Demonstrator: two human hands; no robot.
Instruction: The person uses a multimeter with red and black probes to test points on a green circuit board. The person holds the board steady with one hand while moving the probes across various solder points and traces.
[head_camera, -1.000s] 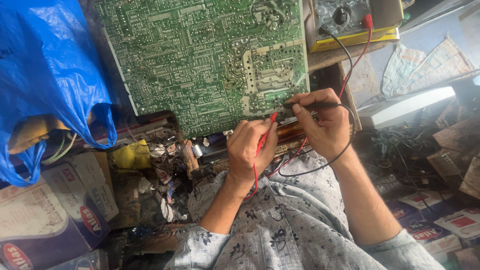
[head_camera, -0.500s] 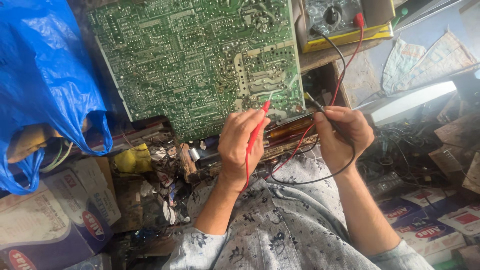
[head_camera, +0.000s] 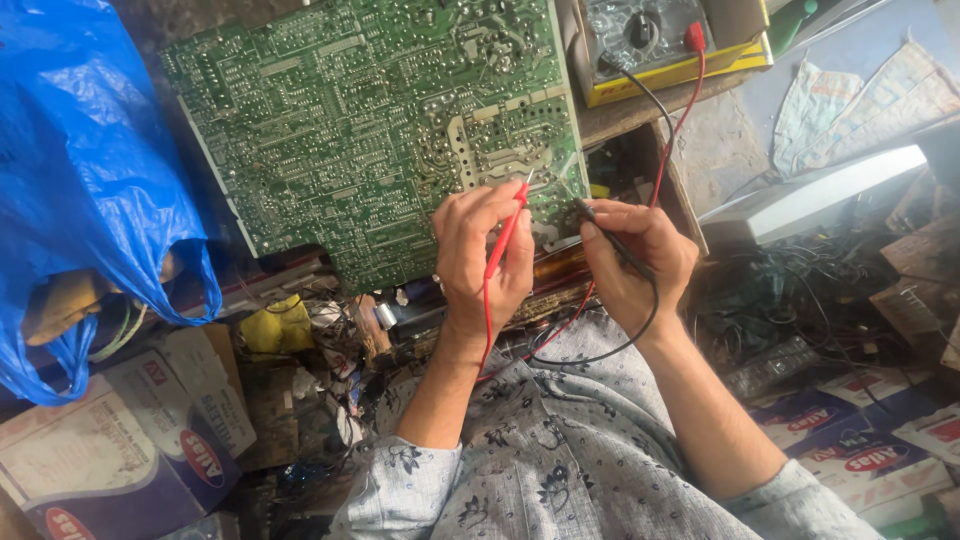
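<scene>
Two probes on a green circuit board (head_camera: 370, 130): left hand (head_camera: 485, 255), fingers pinching the red probe (head_camera: 505, 235), right hand (head_camera: 635, 260) at 3 o'clock, fingers pinching the black probe (head_camera: 605, 235); both tips best held steady on separate solder points, leads kept slack toward the yellow meter (head_camera: 660, 45) at 1 o'clock.

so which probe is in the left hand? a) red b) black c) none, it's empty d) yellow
a: the left hand grips the red probe, its tip on the green board, while the right hand holds the black probe.
</scene>
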